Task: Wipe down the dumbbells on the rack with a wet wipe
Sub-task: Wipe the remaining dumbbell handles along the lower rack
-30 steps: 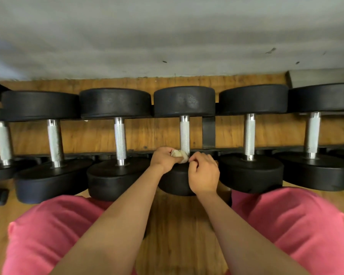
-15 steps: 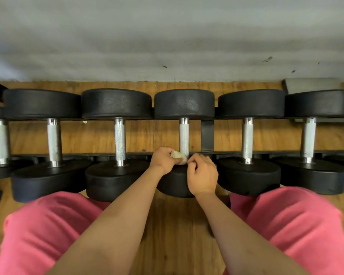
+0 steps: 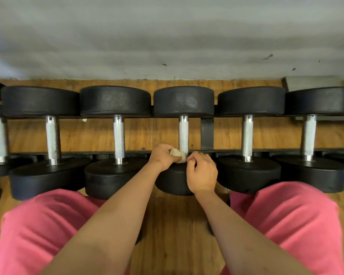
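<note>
The dumbbells [image 3: 184, 101] all have matt black heads, the far ones speckled with pale grey scuffs. Their handles [image 3: 119, 135] are silver, with a fine cross-hatched knurl between smooth, shiny collars. The two handles toward 9 o'clock look chalkier and more whitish. The wet wipe [image 3: 178, 154], at the centre, is off-white to beige. The rack [image 3: 207, 133] is black. The floor [image 3: 177, 225] is orange-brown wood with darker grain streaks. The wall [image 3: 167, 36] at 12 o'clock is pale grey, with a few dark flecks toward 1 o'clock. The cloth on the legs [image 3: 286, 215], at 5 and 7 o'clock, is plain coral pink.
</note>
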Action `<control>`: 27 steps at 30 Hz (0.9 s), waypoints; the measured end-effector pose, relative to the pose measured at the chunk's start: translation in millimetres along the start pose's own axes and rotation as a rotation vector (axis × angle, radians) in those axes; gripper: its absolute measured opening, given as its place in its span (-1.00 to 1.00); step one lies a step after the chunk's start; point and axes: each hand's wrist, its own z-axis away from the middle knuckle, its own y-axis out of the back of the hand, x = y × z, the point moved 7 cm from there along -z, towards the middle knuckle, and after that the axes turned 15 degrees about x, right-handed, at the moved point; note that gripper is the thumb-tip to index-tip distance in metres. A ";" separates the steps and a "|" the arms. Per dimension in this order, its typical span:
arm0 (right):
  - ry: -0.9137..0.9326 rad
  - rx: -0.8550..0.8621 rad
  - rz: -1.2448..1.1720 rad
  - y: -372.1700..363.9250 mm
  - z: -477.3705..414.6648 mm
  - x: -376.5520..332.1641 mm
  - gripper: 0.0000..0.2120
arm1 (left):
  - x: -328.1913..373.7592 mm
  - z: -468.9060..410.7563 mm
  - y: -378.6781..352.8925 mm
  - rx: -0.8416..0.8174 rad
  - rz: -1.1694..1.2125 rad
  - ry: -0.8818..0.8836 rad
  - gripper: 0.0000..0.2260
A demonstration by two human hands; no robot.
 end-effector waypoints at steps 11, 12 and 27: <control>-0.014 0.009 -0.013 0.5 0.8 1.0 -0.59 | -8.3 -2.8 2.1 0.024 0.064 0.021 -0.89; -0.020 0.007 -0.021 0.6 1.2 1.5 -0.59 | -7.3 -3.2 2.8 0.037 0.102 0.035 -0.92; -0.031 -0.020 -0.015 -1.7 1.6 3.3 -0.55 | 24.4 -26.4 11.0 0.387 0.474 0.126 -0.93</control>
